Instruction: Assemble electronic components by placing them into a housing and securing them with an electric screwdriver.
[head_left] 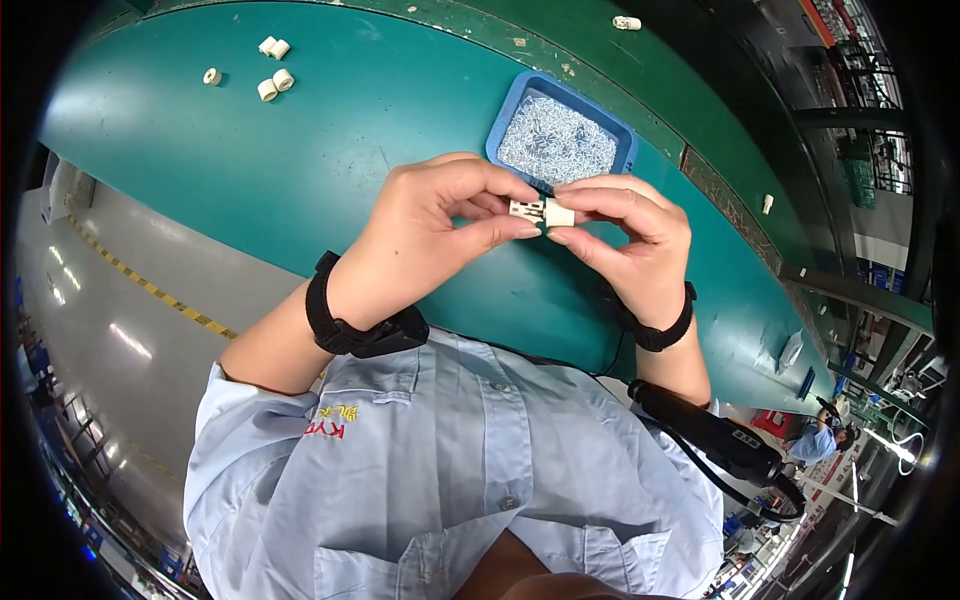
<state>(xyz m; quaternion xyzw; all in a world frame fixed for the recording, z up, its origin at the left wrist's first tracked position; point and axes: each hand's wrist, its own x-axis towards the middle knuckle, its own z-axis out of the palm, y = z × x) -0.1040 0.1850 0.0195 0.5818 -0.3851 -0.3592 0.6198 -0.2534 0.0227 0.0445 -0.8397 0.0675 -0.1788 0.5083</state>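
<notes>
Both hands meet over the green table in front of my chest. My left hand pinches a small white slotted plastic piece between thumb and fingers; dark gaps and metal-looking bits show in it. Between the thumb and fingers of my right hand is a smooth white cylindrical cap. The two pieces are end to end and line up; whether they are joined I cannot tell. Just beyond them lies a blue tray holding a mass of tiny silvery metal parts. Black straps circle both wrists.
Several short white cylinders lie at the table's far left. A white piece sits on the green ledge beyond. A black tube-shaped tool with a cable is near my right arm. A person is at the far right.
</notes>
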